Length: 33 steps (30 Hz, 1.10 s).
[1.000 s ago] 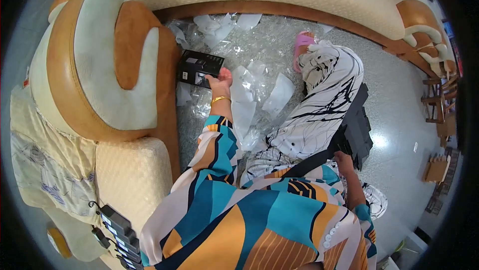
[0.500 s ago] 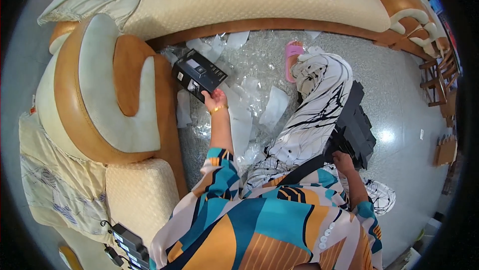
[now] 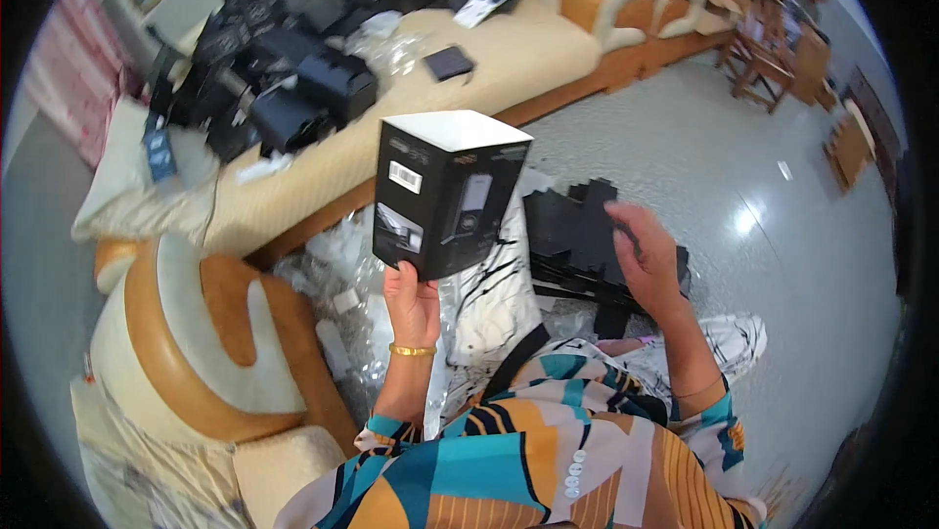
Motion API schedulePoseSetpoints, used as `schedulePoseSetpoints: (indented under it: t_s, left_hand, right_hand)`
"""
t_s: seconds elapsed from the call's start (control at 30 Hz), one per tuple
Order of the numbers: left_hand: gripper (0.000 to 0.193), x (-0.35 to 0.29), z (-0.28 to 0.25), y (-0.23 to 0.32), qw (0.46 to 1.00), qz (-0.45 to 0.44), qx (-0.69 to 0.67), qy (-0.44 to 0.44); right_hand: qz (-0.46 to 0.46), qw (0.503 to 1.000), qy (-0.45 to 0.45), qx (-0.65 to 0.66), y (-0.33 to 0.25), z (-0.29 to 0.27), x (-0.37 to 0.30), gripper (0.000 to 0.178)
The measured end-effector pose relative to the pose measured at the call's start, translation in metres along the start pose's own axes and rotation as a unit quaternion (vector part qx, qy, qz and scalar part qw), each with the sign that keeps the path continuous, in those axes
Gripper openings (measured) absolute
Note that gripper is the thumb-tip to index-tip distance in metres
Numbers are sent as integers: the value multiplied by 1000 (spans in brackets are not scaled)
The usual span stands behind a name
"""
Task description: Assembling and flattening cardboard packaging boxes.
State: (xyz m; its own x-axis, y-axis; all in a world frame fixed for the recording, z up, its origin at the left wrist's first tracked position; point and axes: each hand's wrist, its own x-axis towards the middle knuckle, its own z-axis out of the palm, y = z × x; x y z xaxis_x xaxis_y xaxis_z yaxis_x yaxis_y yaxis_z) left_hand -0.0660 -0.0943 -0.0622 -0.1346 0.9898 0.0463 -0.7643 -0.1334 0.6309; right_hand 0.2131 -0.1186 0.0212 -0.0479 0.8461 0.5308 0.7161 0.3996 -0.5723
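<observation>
A black printed cardboard box (image 3: 445, 201) with a white inside showing at its top stands raised before me. My left hand (image 3: 411, 304) grips its lower edge, thumb on the printed face, fingers behind it. On its sides are a white label and pictures of a device. To the right, my right hand (image 3: 650, 260) is lifted over a stack of flattened black cardboard boxes (image 3: 577, 236), its fingers curved and apart from the thumb. Slightly blurred, it seems to hold nothing. The stack lies beside my legs in white patterned trousers.
Many black boxes (image 3: 313, 84) are heaped on the long cream sofa (image 3: 528, 60), with a dark pouch (image 3: 449, 63) nearby. Clear plastic wrapping (image 3: 342, 245) litters the floor by the armchair (image 3: 196, 333). Wooden chairs (image 3: 763, 55) stand at the far right.
My left hand has lifted the box from the wrapping by the armchair up and to the right. My right hand has come up from my side near the stack. The view has turned.
</observation>
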Motion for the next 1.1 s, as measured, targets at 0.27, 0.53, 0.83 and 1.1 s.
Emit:
schedulePoseSetpoints:
  t_s: [0.27,0.53,0.83,1.1]
  left_hand:
    - [23,-30,89,-38,977,-175,22,-123]
    - [18,-41,94,-66,929,-311,127,-157]
    - [18,-29,134,-42,738,81,559,-370]
    - [15,-39,210,-70,639,243,454,-572]
  right_hand:
    - [-28,982,176,-56,-45,-63,6,30]
    - [172,984,50,-9,-11,-91,-23,27]
    - [73,982,-136,-109,16,-116,-52,20]
    - [-22,984,-167,58,-1,-113,-52,28]
